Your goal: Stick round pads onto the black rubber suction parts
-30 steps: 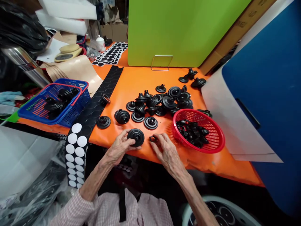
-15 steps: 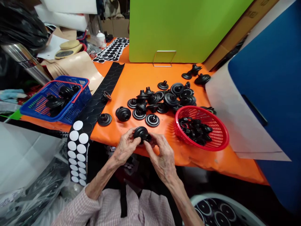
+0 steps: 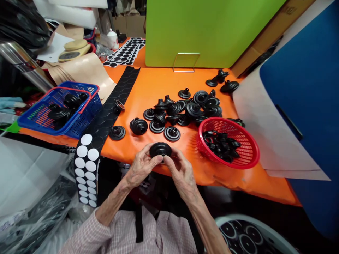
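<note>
Over the front edge of the orange-covered table, a round, stepped black plastic part [image 3: 160,149] is held between both my hands. My left hand [image 3: 142,165] grips its left side, thumb at the near face. From the right, my right hand [image 3: 182,170] closes round it, and the two thumbs almost meet at its lower middle. The underside of the part is hidden by my fingers. Just beyond lie similar black disc parts, one of them a stepped disc [image 3: 172,133] close to my hands. A red basket [image 3: 247,157] of small black pieces stands to the right.
At left, a blue basket [image 3: 67,131] holds more black parts. Beside it runs a black strip [image 3: 106,114] with white round stickers hanging off the edge. A green board [image 3: 212,31] stands at the back, a blue panel [image 3: 304,88] at right, and a tub [image 3: 265,225] of discs below.
The black part has turned in my hands, so its wide disc now faces up and away. My right thumb has come in beside the left one. The view has shifted slightly.
</note>
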`<state>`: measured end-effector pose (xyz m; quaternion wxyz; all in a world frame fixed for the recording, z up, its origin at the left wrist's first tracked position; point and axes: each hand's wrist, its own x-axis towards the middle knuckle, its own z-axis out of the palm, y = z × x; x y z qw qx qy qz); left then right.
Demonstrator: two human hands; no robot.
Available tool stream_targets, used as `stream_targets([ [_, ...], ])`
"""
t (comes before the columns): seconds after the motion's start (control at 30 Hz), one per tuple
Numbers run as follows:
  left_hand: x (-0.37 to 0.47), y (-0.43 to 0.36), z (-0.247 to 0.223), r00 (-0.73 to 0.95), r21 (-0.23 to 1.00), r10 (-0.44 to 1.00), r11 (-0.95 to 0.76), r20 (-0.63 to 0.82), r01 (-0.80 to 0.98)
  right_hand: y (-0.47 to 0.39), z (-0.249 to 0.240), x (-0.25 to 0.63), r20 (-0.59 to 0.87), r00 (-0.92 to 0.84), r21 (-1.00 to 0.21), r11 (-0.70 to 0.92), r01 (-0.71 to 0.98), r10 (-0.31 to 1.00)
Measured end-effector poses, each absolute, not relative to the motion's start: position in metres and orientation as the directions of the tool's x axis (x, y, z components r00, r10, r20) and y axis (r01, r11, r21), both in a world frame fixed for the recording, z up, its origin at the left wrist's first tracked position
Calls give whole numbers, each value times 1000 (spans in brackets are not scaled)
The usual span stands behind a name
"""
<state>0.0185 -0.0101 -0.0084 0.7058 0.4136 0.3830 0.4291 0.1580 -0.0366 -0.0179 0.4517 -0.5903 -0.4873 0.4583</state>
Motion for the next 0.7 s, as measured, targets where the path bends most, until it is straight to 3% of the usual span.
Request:
stream_targets([
  [0.2, 20, -13, -15, 250, 907, 954, 249, -168, -340, -35, -24, 146, -61, 141, -988, -80, 135, 988],
  [0.4, 23, -8, -9, 281, 750, 940, 327, -194, -574, -29, -15, 143, -107, 158, -993, -97, -68, 982],
  [0.7, 15, -7, -10, 322, 796, 924, 351, -207, -494, -32, -10, 140, -111, 130, -985, -92, -145, 985],
])
